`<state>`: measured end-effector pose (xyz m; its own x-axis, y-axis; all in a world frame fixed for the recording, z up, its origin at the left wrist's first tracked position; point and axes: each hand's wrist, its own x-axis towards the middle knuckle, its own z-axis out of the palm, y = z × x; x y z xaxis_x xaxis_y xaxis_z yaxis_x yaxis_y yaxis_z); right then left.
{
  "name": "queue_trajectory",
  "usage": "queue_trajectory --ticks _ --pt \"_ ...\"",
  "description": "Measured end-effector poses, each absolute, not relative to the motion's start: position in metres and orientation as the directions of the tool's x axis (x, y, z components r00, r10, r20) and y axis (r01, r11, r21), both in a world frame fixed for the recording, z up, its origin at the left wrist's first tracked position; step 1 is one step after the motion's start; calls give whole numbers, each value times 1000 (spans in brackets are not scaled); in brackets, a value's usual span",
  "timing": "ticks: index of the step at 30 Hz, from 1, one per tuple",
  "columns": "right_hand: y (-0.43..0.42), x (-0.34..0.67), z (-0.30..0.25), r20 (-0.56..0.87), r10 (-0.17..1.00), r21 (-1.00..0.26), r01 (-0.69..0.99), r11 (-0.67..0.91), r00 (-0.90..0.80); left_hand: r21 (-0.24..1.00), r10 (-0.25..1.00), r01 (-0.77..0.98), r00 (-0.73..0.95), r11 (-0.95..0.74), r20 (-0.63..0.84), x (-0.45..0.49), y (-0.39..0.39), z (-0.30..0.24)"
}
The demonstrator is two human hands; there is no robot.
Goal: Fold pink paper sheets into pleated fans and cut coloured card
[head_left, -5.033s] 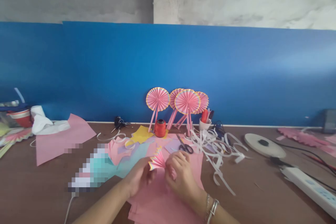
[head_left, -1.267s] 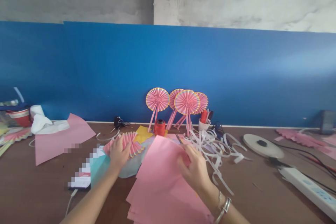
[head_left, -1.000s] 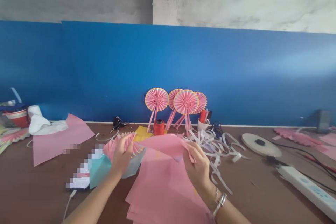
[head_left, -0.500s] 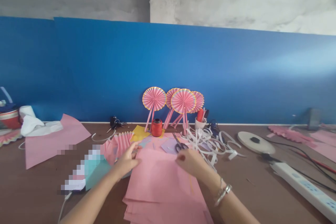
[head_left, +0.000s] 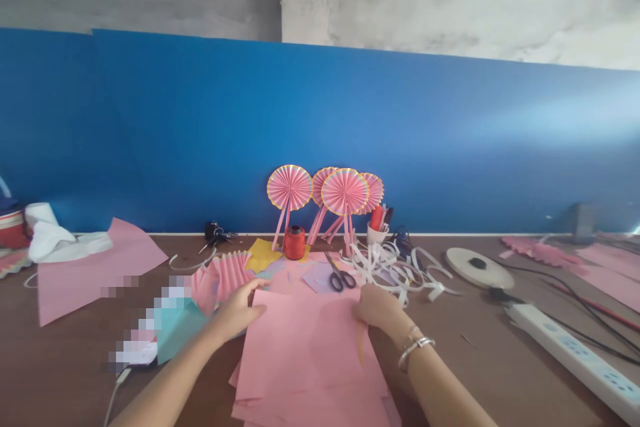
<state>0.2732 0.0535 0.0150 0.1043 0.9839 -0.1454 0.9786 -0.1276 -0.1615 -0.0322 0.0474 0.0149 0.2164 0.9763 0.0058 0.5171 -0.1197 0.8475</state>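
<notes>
Top pink sheet point(head_left: 300, 347): likely light, limp and easily creased, perhaps apt to slide over the paper beneath; probably best taken gently by both far corners or along the side edges. Plain, matte, roughly rectangular, lying nearly flat on a slightly fanned pink paper stack point(head_left: 325, 415), on the brown desk point(head_left: 500, 360), nearer the viewer than the red thread spool point(head_left: 295, 242). Nearer than the spool and to its left, the left hand point(head_left: 243, 310) at the sheet's far left corner, thumb and fingers loosely apart, no firm grip visible. Nearer and to the spool's right, the right hand point(head_left: 379, 310) at the far right corner, fingers curled; impossible to tell whether pinching paper. Just right of the spool, dark-handled scissors point(head_left: 343, 279); to its left, pleated pink paper point(head_left: 227, 273); behind it, round pleated fans point(head_left: 345, 191).
</notes>
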Motion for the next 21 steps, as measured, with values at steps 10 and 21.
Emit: queue_trajectory --ticks 10,21 --pt "60 275 24 -195 973 -240 955 -173 127 812 977 575 210 -101 -28 -36 49 14" --pt "50 272 24 -202 970 -210 961 -181 138 808 975 584 213 -80 -57 -37 50 8"
